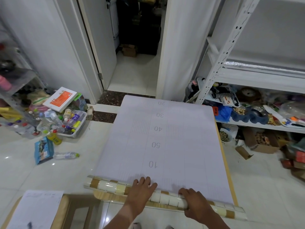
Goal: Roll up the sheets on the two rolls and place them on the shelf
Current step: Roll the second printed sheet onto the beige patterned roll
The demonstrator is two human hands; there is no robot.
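A long white backing sheet printed with grey ruler numbers lies spread on the glossy pale tiled floor, running away from the person toward an open doorway. Its near end is wound into a roll with a tan, cream and white mosaic-tile pattern, lying crosswise on the floor. The left hand rests on top of the roll near its middle, fingers straight and reaching forward onto the flat sheet, so its grip is released and it merely presses. The right hand lies just beside it to the right, fingers curled over the roll, grasping it. A tan edge of a second sheet shows under the right side of the white one. At lower left lies another pale sheet with a wood-coloured edge. The white metal shelf rack stands at right, its upper level bare and its lower levels crowded with clutter. At left, a white bin full of plastic bottles carries a white and orange box, with a clear plastic bottle lying on the floor nearby.
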